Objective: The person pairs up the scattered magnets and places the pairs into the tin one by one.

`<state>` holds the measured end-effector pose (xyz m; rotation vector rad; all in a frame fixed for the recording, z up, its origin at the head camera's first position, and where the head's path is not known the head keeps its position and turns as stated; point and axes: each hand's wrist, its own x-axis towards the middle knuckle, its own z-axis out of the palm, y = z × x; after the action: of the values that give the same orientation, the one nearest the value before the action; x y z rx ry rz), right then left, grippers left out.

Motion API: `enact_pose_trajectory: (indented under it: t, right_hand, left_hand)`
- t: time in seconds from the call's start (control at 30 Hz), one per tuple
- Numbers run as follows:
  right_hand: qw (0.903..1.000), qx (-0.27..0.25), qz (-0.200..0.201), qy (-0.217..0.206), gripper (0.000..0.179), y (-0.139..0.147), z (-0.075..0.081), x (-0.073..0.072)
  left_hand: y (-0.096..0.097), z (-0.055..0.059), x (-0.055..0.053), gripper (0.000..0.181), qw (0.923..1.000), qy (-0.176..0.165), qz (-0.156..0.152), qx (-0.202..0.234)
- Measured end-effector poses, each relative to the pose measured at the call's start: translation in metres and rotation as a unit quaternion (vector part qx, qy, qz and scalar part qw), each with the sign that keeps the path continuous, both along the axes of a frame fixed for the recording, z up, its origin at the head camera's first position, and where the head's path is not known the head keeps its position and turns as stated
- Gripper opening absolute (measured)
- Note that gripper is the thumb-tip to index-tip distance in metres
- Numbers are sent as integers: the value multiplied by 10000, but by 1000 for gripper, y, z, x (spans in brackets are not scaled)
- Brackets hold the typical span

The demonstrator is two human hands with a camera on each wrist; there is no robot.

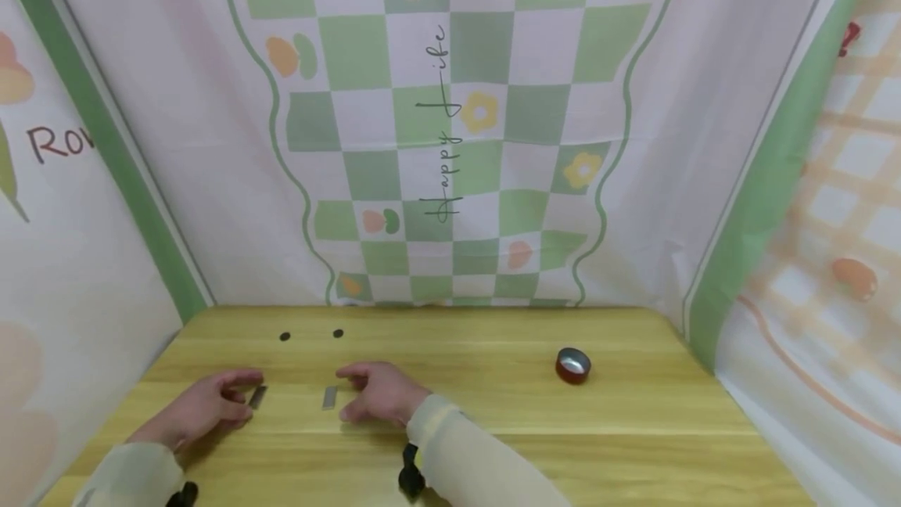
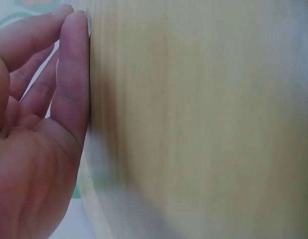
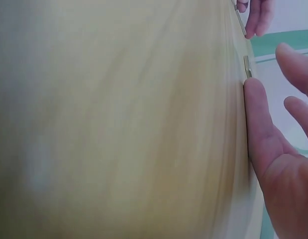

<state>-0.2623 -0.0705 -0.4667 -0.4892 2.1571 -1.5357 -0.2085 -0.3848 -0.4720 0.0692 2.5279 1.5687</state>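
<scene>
Fingers parted, the right hand is resting beside the grey strip on the table, best pinched low by its edges; whether the left hand is gripping the slanted strip, I cannot tell.

**Both hands turned toward each other, thumbs apart from fingers**

In the head view, the left hand lies at 8 o'clock, pointing toward 2. The right hand lies at 7 o'clock, pointing between 9 and 10. On each, the thumb stands apart from gently bent fingers. The left sleeve slants in from 8 o'clock, the right sleeve from 4.
</scene>
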Motion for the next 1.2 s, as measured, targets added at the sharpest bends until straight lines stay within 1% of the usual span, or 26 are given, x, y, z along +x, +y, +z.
enact_pose_trajectory:
  t: [0.17,0.3,0.37,0.43,0.53,0.67,0.8,0.87,1.03,1.1,1.2]
  right_hand:
    - [9999,136,-33,97,62,-10,1,0]
    - [9988,342,-25,363,59,-16,1,1]
    - [9980,421,-30,466,59,-18,1,1]
    - [9973,505,-33,536,58,-20,1,2]
    - [9958,657,-25,640,58,-22,2,2]
    - [9931,832,7,822,55,-24,3,2]
    - [9911,942,55,938,54,-26,3,3]
    - [9907,965,71,960,54,-27,3,3]
    - [9884,1108,48,1036,53,-30,4,2]
    - [9856,1227,72,1159,52,-31,4,2]
    - [9801,1393,135,1408,48,-32,4,2]
  left_hand:
    - [2,0,-1,66,9999,-57,92,119]
    - [3,1,-2,63,9995,-160,189,220]
    - [4,1,-3,63,9993,-190,250,206]
    - [4,1,-3,62,9994,-160,256,157]
    - [5,1,-3,61,9992,-145,372,97]
    - [6,-1,-2,61,9991,-94,422,51]
    - [6,-2,-3,61,9992,-29,408,-12]
    - [6,-2,-3,60,9989,-42,457,-17]
    - [8,-2,-3,59,9994,13,339,-19]
    - [9,-2,-2,58,9996,63,270,-51]
    - [11,-1,-2,57,9993,177,228,-252]
